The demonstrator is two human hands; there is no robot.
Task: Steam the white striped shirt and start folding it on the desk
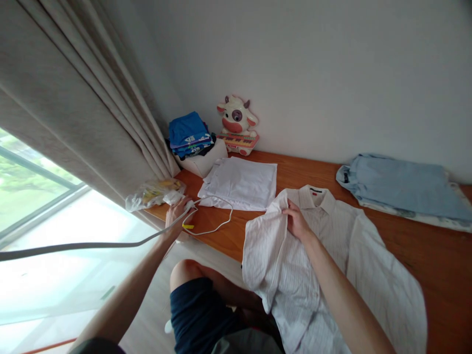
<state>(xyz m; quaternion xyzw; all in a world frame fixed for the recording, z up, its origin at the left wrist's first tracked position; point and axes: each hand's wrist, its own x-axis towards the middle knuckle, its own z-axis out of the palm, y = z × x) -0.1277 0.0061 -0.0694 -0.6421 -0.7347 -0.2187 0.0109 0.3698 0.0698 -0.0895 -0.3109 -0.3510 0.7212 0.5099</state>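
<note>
- Landmark: striped dress shirt (324, 275), spread front-up on the wooden worktop (435, 250), its lower part hanging over the near edge toward the person's lap.
- Right hand (297, 221): fingers closed in a pinch on the shirt's front placket, just below the collar.
- Left hand (177, 212): well left of the shirt at the worktop's left corner, fingers curled around a white cord (217, 227); what the cord leads to is out of sight.
- Judged finished: a folded white garment (241, 183) just behind-left of the shirt, and a folded blue garment (401, 189) behind-right of it.
- Judged outstanding: the shirt itself lies open and unfolded, sleeves loose.
- A stack of blue clothes (189, 133) and a cow toy keyboard (238, 127) stand far behind the shirt against the wall.
- A plastic bag (155, 192) lies beside the left hand.
- Room: bare wood to the right of the shirt; the curtain (92, 108) closes in the left side.
</note>
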